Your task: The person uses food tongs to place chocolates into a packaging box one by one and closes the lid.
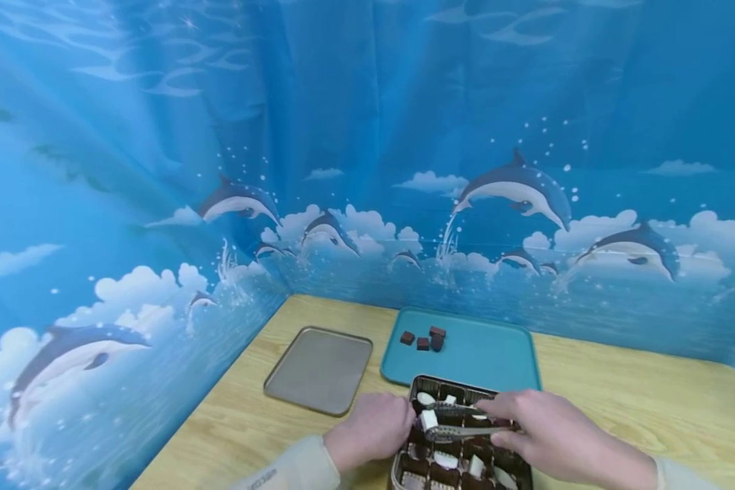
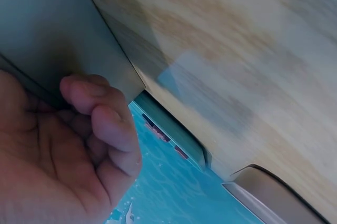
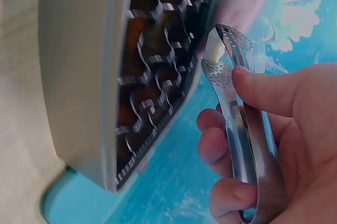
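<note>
A metal tin with a dark divided insert stands at the table's front, its compartments holding white and dark chocolate pieces. My left hand holds the tin's left side near the rim; its curled fingers show against the outer wall in the left wrist view, the thumb mostly hidden. My right hand grips metal tongs with perforated tips, thumb on one arm and fingers round the other. Between the tips a white piece, like white chocolate, is pinched above the tin's left compartments.
Behind the tin lies a teal tray with several dark chocolate pieces at its left. A grey-brown metal tray lies to the left on the wooden table. A blue dolphin-print curtain stands at the table's back and left.
</note>
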### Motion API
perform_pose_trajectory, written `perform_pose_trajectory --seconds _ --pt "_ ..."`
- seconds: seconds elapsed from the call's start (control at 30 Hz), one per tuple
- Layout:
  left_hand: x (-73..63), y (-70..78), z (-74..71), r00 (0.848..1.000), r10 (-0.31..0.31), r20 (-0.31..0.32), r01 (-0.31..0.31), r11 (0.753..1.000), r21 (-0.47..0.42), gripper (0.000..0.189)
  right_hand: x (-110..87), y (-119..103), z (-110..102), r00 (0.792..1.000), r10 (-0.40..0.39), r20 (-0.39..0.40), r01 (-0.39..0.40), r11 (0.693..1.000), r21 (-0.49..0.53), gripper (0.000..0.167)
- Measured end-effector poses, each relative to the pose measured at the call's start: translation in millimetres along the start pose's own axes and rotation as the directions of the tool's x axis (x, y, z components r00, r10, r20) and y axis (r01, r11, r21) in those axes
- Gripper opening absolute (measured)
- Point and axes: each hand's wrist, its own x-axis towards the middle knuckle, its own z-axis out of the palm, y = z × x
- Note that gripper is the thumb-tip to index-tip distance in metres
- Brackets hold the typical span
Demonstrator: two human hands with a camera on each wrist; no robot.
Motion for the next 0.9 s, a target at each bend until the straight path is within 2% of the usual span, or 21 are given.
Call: perform_pose_trajectory --seconds 0.23,0.47,0.57,0.7,0.9 --pt "1.8 -1.7 -0.1 1.0 0.002 0.005 -0.002 1.0 0.007 0.04 3.9 -5.0 13.3 0.998 -0.003 0.062 -0.001 0.998 0.061 0.045" --pt "1.9 -2.8 1.6 1.0 0.009 -0.012 -0.01 1.0 -0.029 0.042 4.5 -6.2 15.2 0.996 -0.005 0.086 -0.007 0.989 0.145 0.041" --pt "1.4 -2.8 1.4 1.0 0.005 -0.004 -0.005 0.999 -0.041 0.042 4.0 -6.1 14.2 0.994 0.013 0.109 -0.034 0.981 0.192 0.039" --pt "0.3 -1.8 0.5 1.0 -0.004 0.013 0.004 0.999 -0.045 0.043 2.6 -4.5 8.7 0.994 0.05 0.101 -0.064 0.987 0.149 0.048" --pt "0.7 0.0 0.1 1.0 0.001 -0.001 -0.001 1.0 -0.03 0.043 3.8 7.0 -11.3 0.998 0.063 0.025 -0.066 0.991 0.117 0.057"
